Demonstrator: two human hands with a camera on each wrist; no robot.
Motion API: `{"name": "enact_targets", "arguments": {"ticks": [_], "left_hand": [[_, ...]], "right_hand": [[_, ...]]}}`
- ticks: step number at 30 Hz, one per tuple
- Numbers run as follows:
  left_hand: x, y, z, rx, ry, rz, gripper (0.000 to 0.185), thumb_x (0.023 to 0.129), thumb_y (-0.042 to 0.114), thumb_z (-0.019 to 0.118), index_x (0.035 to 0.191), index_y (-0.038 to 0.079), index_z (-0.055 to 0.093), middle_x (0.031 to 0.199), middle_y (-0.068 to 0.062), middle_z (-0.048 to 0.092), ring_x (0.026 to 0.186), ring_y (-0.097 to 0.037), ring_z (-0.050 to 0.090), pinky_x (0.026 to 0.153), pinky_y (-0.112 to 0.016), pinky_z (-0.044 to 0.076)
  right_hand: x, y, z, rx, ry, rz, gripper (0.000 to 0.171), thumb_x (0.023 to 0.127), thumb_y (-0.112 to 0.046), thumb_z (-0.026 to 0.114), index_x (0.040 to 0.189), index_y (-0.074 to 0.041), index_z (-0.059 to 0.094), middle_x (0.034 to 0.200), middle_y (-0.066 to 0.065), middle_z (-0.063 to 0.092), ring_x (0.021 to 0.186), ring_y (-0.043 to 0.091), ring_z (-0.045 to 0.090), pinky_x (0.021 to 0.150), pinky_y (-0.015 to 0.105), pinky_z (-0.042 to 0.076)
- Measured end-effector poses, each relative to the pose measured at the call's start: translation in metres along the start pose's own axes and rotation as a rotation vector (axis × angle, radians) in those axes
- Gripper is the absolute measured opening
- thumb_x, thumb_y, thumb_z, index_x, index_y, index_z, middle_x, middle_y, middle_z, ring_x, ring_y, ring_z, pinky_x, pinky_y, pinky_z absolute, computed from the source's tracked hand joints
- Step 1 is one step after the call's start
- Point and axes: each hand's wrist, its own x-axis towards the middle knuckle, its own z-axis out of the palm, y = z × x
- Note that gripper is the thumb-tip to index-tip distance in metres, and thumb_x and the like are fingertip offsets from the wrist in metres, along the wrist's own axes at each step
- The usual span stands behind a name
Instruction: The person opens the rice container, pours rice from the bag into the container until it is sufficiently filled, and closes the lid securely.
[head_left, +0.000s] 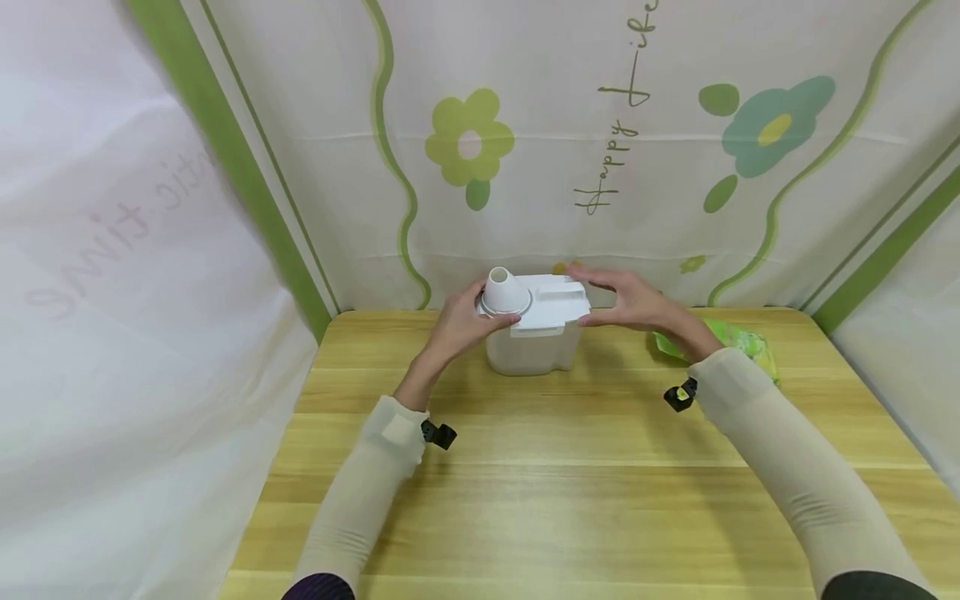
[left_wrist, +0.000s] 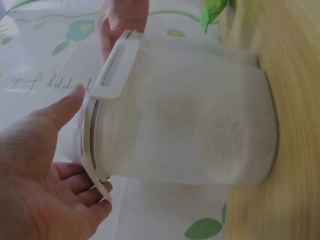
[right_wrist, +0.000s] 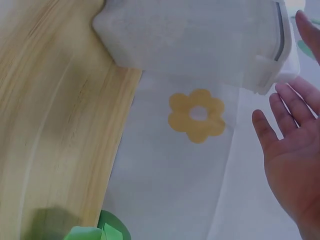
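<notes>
Flowered cloth backs a wooden table (head_left: 525,467), where a frosted container (head_left: 534,346) stands at the far edge. Left hand (head_left: 459,321) cups the lid (head_left: 551,304) by its spout, fingers loosely curled; right hand (head_left: 628,302) touches the opposite rim, fingers straight and spread. Judging by this, even pressure from both sides would keep it from tipping.

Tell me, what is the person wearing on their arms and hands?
Both arms wear long cream sleeves. Each sleeve has a small patch near the cuff. A little black clip hangs at the left wrist, and another black clip with a yellow bit at the right. The left hand and right hand are bare.
</notes>
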Motion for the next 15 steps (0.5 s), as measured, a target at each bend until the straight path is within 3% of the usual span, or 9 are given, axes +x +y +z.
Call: {"name": "enact_targets", "arguments": {"ticks": [7, 15], "left_hand": [[-0.0006, -0.0021, 0.0096, 0.012, 0.074, -0.026, 0.078, 0.087, 0.041, 0.089, 0.148, 0.003, 0.058, 0.138, -0.017, 0.069, 0.123, -0.030, 0.067, 0.104, -0.046, 0.054], [0.0018, -0.0009, 0.0079, 0.011, 0.081, -0.062, 0.082, 0.087, 0.041, 0.089, 0.152, 0.004, 0.055, 0.145, -0.017, 0.065, 0.131, -0.031, 0.063, 0.111, -0.046, 0.051]], "right_hand": [[0.0008, 0.0027, 0.0061, -0.056, -0.011, -0.014, 0.081, 0.087, -0.026, 0.090, 0.156, -0.006, 0.053, 0.161, 0.013, 0.049, 0.150, 0.040, 0.044, 0.121, 0.061, 0.036], [-0.0014, 0.0039, 0.0078, -0.120, 0.031, -0.051, 0.076, 0.087, -0.027, 0.089, 0.153, -0.008, 0.057, 0.156, 0.012, 0.056, 0.144, 0.042, 0.052, 0.117, 0.063, 0.041]]}}
